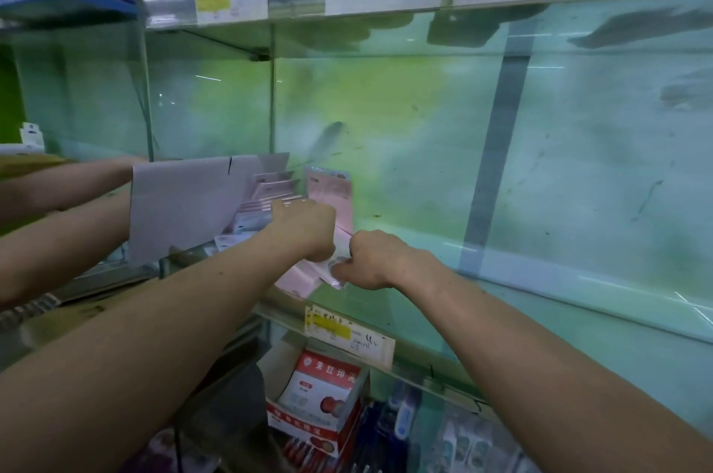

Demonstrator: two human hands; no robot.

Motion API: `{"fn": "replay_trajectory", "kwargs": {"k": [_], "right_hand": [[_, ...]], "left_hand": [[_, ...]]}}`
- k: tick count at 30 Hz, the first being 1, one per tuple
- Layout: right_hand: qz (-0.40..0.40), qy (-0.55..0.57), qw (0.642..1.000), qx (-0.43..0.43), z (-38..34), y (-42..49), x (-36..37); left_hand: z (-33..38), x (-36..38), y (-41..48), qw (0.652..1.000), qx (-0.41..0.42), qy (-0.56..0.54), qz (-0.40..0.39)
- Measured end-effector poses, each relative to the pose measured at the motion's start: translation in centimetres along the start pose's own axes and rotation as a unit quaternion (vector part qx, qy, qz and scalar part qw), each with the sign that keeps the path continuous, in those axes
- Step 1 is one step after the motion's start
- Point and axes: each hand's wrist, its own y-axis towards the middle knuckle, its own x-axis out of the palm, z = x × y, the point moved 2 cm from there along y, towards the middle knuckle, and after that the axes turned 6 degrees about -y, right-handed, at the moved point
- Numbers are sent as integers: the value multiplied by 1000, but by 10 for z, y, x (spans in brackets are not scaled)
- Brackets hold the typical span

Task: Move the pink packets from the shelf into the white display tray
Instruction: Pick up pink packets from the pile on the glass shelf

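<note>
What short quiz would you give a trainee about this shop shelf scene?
1. True or false: the right hand is empty.
2. Where does the white display tray stand? A) to the left of the left hand; B) on the top shelf; C) under the glass shelf.
3. Fill in: the red and white box sits on the level ____ the hands.
Key: 1 false, it pinches pink packets; 2 A; 3 below.
</note>
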Motion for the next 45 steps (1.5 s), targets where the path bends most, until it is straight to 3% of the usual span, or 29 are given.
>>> {"fn": "replay_trajectory", "kwargs": {"k": [4, 9, 15, 19, 25, 29, 34, 42, 45], "right_hand": [[-8, -4, 1000, 24, 2, 2, -3], [65, 5, 996, 57, 15, 14, -20], [109, 54, 988, 93, 23, 44, -23], [132, 104, 981, 101, 20, 56, -15], [213, 143, 959, 124, 27, 55, -23], [179, 109, 968, 136, 43, 43, -32], [162, 76, 972, 152, 54, 39, -30], [174, 47, 972, 149, 50, 27, -30], [183, 35, 972, 146, 51, 20, -29]], "left_hand": [[5, -9, 7, 997, 11, -37, 65], [9, -17, 25, 987, 19, -86, 134], [0, -12, 39, 986, 16, -103, 128], [-3, -13, 37, 978, 33, -120, 169], [5, -19, 41, 940, 85, -272, 188], [0, -22, 52, 954, 63, -201, 212], [0, -15, 63, 979, 37, -98, 177], [4, -13, 59, 988, 32, -27, 150], [6, -19, 54, 984, 46, -7, 173]]}}
